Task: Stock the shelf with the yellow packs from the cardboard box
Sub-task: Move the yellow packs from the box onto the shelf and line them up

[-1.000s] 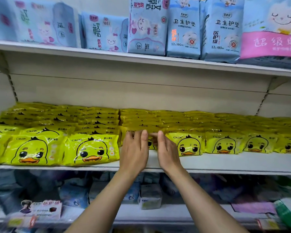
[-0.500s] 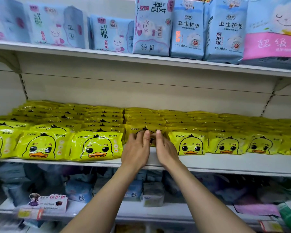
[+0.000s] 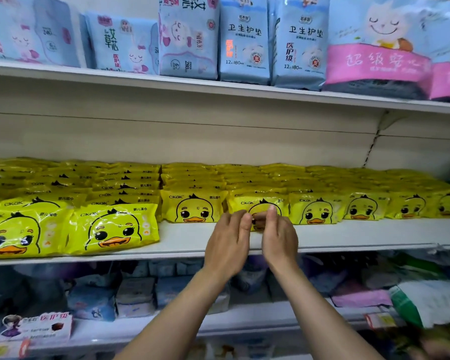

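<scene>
Yellow duck-print packs fill the middle shelf in rows from front to back. Both my hands reach to one front-row yellow pack near the middle. My left hand has nearly straight fingers, and their tips touch the pack's lower front. My right hand has its thumb raised against the pack's face. Its fingers curl in at the lower edge and seem to pinch it. The hands hide the lower half of that pack. The cardboard box is out of view.
Blue and pink hygiene packs line the upper shelf. Two larger yellow packs sit forward at the left of the middle shelf. The lower shelf holds mixed blurred packs, with a green-and-white bag at the right.
My hands lay flat against a front-row pack and have drawn back a little; the right fingers now curl at a pack's lower edge. A front pack left of them now shows fully.
</scene>
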`<state>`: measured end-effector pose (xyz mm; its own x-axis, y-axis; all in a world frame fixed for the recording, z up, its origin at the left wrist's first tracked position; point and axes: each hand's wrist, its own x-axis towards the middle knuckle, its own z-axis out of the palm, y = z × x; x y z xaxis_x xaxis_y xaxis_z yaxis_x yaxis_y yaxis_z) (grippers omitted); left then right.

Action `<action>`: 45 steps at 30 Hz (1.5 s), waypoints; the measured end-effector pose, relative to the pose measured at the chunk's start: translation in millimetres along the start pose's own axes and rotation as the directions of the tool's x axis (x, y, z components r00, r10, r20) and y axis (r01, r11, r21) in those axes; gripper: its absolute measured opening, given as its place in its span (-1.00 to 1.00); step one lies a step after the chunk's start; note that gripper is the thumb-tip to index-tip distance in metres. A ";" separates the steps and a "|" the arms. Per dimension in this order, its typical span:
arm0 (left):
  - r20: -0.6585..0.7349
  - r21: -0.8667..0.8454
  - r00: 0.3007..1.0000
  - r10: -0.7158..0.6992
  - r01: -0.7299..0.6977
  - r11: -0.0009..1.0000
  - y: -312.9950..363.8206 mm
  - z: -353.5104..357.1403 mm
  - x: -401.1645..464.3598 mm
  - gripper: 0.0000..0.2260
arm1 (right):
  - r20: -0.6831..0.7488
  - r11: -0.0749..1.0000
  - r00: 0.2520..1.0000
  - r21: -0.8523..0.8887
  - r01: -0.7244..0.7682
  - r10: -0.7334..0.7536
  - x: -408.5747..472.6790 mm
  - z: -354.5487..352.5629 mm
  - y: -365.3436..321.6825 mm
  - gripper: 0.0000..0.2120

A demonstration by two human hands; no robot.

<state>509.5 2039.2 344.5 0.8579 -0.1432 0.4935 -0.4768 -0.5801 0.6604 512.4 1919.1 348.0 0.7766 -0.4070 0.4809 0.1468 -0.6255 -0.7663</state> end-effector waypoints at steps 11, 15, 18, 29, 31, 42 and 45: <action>0.002 0.163 0.998 -0.055 0.054 0.985 12.1 32.4 12.6 -0.27 | 0.191 0.986 0.980 -0.167 -0.027 0.060 5.9 -21.5 21.3 -0.47; -0.018 0.155 0.997 -0.076 0.078 0.985 10.4 34.3 16.3 -0.26 | 0.262 0.983 0.964 -0.181 -0.004 0.052 12.8 -24.1 23.2 -0.45; -0.036 0.167 0.997 -0.072 0.077 0.983 12.2 35.0 14.5 -0.26 | 0.284 0.984 0.959 -0.173 0.031 0.020 13.4 -25.8 28.1 -0.45; -0.065 0.119 0.994 -0.091 0.098 0.988 25.0 35.2 2.7 -0.21 | 0.223 0.988 0.974 -0.134 0.073 -0.042 16.4 -26.9 36.4 -0.33; -0.093 0.112 0.991 -0.096 0.106 0.988 23.8 27.8 -3.4 -0.23 | 0.173 0.991 0.982 -0.094 0.094 -0.077 9.5 -22.8 31.6 -0.26; -0.271 0.091 0.957 -0.103 0.132 0.987 -3.9 -53.6 -28.4 -0.31 | 0.259 0.956 0.924 0.166 0.243 -0.280 -34.5 35.0 -42.1 -0.24; -0.331 0.113 0.938 -0.103 0.148 0.983 -22.4 -88.8 -43.4 -0.30 | 0.293 0.939 0.902 0.234 0.254 -0.317 -50.8 59.1 -70.0 -0.28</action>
<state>466.0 2129.7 358.5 0.7905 0.1909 0.5819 -0.3198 -0.6817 0.6581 498.9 2022.9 352.1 0.8335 0.0260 0.5519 0.4781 -0.5347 -0.6968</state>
